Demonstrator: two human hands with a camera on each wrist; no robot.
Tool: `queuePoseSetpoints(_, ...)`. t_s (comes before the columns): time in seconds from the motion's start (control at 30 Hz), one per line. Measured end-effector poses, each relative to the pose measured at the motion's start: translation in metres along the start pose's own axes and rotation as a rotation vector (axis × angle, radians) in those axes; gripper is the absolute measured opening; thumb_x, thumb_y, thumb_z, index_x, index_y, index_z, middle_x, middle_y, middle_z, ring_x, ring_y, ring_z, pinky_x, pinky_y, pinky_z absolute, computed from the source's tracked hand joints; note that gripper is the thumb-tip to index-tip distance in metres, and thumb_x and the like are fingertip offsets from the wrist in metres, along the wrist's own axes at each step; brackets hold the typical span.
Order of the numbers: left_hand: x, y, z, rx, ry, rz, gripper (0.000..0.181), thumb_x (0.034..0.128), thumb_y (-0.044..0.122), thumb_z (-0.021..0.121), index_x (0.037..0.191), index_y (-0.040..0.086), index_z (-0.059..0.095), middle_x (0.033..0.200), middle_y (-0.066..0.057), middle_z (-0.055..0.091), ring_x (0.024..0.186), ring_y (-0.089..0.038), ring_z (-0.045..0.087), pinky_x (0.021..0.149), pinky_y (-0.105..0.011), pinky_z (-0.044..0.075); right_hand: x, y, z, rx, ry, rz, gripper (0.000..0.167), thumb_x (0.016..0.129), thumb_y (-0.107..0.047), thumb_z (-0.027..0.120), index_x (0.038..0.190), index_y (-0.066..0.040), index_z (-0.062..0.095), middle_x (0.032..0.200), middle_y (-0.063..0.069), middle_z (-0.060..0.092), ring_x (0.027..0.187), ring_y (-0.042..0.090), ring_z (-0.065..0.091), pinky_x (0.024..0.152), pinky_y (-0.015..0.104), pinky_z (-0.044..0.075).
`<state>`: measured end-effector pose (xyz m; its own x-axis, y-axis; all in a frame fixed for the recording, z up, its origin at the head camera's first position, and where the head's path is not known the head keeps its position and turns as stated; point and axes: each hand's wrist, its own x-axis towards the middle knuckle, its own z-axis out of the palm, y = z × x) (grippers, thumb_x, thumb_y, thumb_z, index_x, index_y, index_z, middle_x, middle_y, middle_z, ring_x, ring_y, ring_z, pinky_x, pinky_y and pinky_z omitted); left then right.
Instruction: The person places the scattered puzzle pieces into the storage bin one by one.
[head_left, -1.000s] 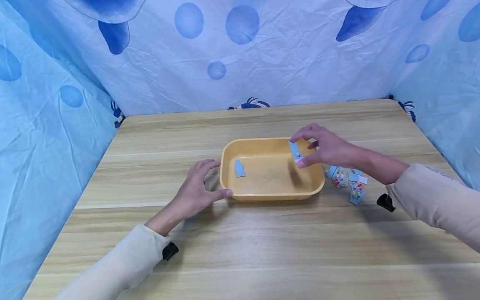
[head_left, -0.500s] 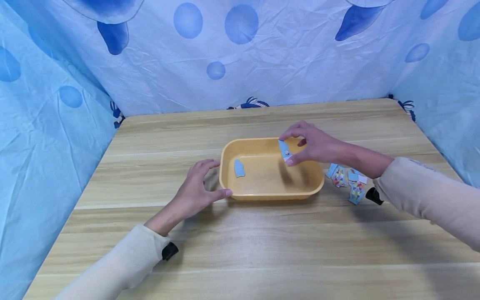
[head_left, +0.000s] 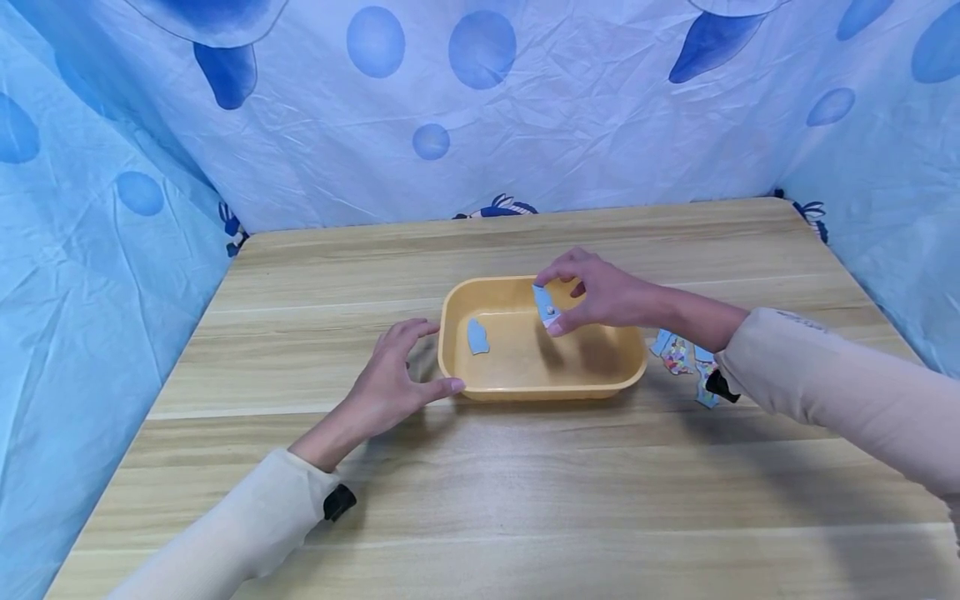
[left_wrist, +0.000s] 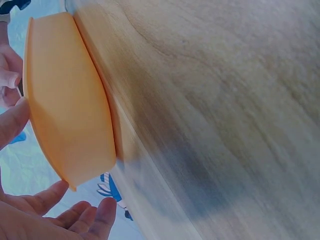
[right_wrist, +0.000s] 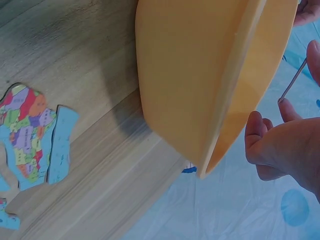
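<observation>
The right hand (head_left: 600, 292) pinches a blue piece (head_left: 544, 305) between thumb and fingertip, with the other fingers curled in loosely, and holds it above the tray (head_left: 536, 392). That piece hangs tilted over the middle of the tray, clear of its floor; it bears a small pale mark and has a white edge at its lower end, and the right wrist view shows it nearly edge-on as a thin line. The left hand (head_left: 393, 379) is at the tray's left end, thumb and fingers spread wide apart; its thumb touches the rim near the front corner and a fingertip reaches the rim toward the back corner, and it has hold of nothing else. A second piece (head_left: 477, 337), plain blue on top, lies flat inside the tray near its left end. Just right of the tray, some loose pieces (head_left: 677, 355) lie close together, partly hidden by the right sleeve (head_left: 832, 392); the right wrist view shows a many-coloured map print on one (right_wrist: 30, 132) and a narrow blue strip (right_wrist: 62, 145) beside it. The left sleeve (head_left: 232, 525), pale like the right, crosses the bench (head_left: 525, 492) to the left of and in front of the tray. Behind the tray, past the bench's far edge, hangs a spotted blue cloth (head_left: 315, 150), which also runs down both sides.
</observation>
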<state>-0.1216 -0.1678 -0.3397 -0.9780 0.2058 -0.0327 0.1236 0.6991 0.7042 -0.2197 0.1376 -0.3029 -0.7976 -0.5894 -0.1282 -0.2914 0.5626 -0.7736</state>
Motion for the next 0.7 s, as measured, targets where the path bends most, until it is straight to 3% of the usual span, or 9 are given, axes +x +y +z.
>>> queuePoseSetpoints(0.43,0.001,0.000,0.001,0.005,-0.004,-0.004,0.083,0.0715,0.045,0.083,0.140,0.016,0.046,0.151,-0.007,0.032,0.139,-0.028,0.026,0.108,-0.053,0.032,0.011,-0.006,0.013,0.035,-0.029,-0.008,0.064,0.073,-0.018,0.084,0.129,-0.004,0.056,0.132,0.016,0.038,0.121,0.032,0.037,0.101,0.048,0.040)
queuePoseSetpoints(0.7,0.001,0.000,0.001,0.010,-0.001,-0.001,0.084,0.0710,0.044,0.084,0.140,0.015,0.046,0.150,-0.007,0.033,0.139,-0.028,0.026,0.107,-0.053,0.033,0.016,-0.009,0.024,-0.087,-0.052,0.028,0.064,0.072,-0.027,0.085,0.128,-0.012,0.059,0.132,0.013,0.040,0.122,0.031,0.038,0.098,0.043,0.041)
